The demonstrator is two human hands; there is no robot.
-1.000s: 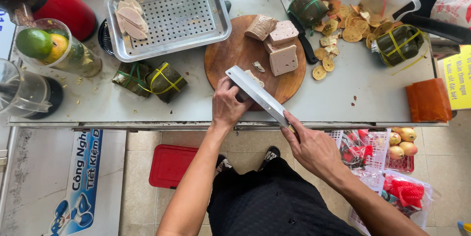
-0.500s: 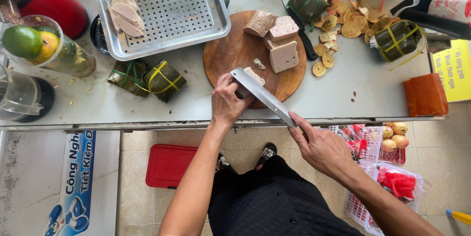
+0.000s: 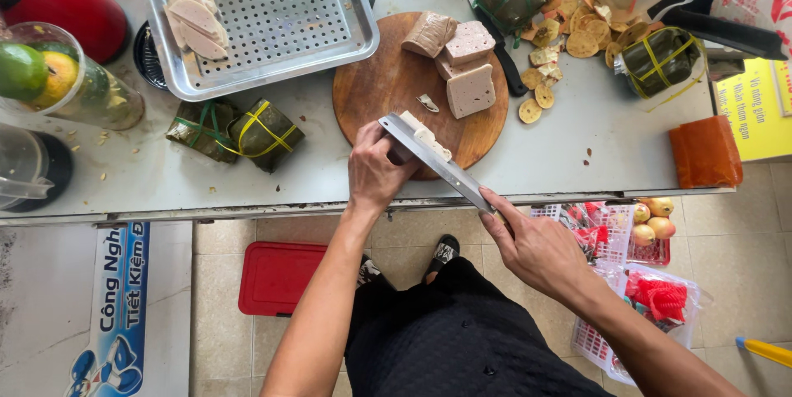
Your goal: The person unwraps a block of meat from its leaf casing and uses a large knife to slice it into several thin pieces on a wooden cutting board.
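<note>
Since a second ago the cleaver (image 3: 436, 159) has barely shifted: its blade lies flat at the 6 o'clock edge of the round wooden board (image 3: 388, 83), pale slices (image 3: 429, 138) resting on it, and both hands keep the same hold. The right hand (image 3: 536, 240) is closed around the cleaver's handle out past the table edge at 4 o'clock, while the left hand (image 3: 375, 170) curls narrow against the blade's 9 o'clock side, fingers touching the slices.

At the board's 1 o'clock sit cut blocks of pink sausage (image 3: 466, 67), well apart from the blade. A black-handled knife (image 3: 495, 34) lies along the board's 2 o'clock rim. Two leaf-wrapped bundles (image 3: 239, 133) lie near the left hand at 9 o'clock, and the perforated metal tray (image 3: 272, 9) sits at 11 o'clock. Bare metal tabletop (image 3: 577, 141) opens at 3 o'clock, up to an orange block (image 3: 704, 152). The table's near edge runs just under the left wrist.
</note>
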